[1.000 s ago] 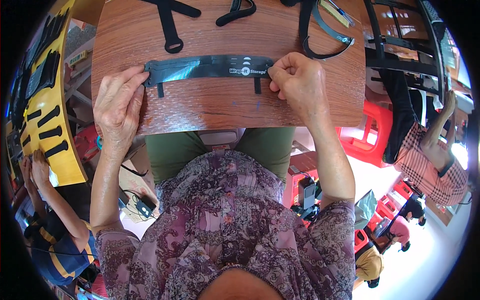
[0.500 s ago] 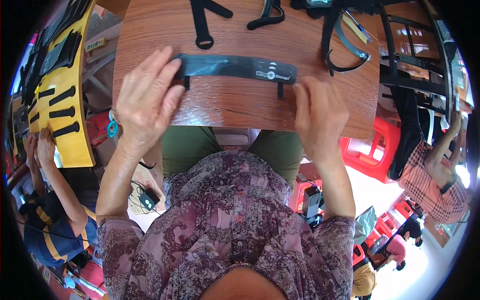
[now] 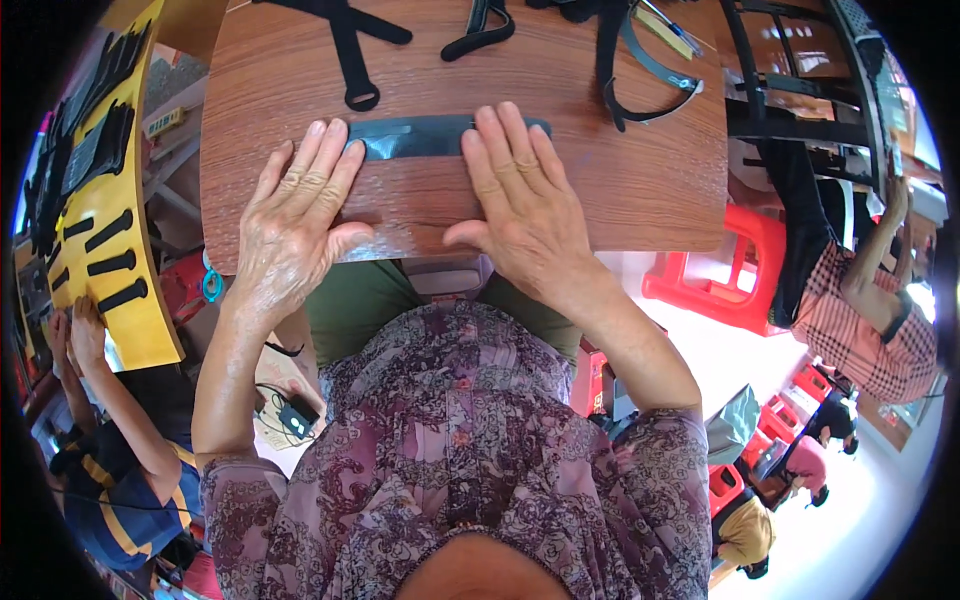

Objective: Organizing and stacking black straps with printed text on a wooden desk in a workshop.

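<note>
We see both hands open and flat, palms down, thumbs spread inward, gripping nothing. Dark glossy strip [image 3: 425, 138] lies crosswise on the wood-grain tabletop [image 3: 650, 195], just beyond its near edge. We have the left hand [image 3: 288, 228] with fingertips at the strip's left end; the right hand [image 3: 527, 212] has fingers across its right part, covering some of it. Pressure: we can't tell. Farther back we note a ring-ended black strap [image 3: 352, 62], a bent black strap [image 3: 478, 46] and, at right, a pen [image 3: 683, 35].

L hand [image 3: 293, 228] & R hand [image 3: 528, 218] flat, fingers [image 3: 507, 155] fwd.
</note>
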`<state>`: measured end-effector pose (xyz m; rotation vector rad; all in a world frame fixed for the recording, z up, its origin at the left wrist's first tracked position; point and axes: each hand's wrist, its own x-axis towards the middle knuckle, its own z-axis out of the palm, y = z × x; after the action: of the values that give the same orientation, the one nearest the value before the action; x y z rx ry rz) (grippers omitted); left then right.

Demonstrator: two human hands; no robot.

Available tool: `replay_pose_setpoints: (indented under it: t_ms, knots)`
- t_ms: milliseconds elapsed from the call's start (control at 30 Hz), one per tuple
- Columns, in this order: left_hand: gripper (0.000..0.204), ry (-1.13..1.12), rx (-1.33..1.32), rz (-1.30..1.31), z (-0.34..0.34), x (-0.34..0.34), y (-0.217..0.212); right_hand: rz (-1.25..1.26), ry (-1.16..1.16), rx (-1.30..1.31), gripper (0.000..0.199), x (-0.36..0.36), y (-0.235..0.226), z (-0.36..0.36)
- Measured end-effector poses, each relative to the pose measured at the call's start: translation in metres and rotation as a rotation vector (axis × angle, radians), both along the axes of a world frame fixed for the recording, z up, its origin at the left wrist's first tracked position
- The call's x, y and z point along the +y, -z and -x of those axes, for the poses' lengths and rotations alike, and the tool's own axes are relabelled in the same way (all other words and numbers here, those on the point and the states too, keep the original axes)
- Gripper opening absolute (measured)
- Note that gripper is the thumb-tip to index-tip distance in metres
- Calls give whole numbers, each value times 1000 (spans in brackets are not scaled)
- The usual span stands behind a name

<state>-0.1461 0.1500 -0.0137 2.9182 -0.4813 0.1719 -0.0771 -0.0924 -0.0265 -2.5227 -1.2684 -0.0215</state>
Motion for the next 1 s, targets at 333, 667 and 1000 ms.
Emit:
replay_pose_setpoints:
  t_ms: [333, 667, 1000]
  knots:
    - [66, -140, 156, 431, -5, -1, -22, -309, 110, 26, 62, -26, -6, -4]
    - [19, 145, -227, 509, -75, -87, -53, -417, 475, -473, 35, -93, -18, -58]
    - [31, 430, -310, -17, -214, -149, -12, -355, 279, -512, 12, -101, 3, -80]
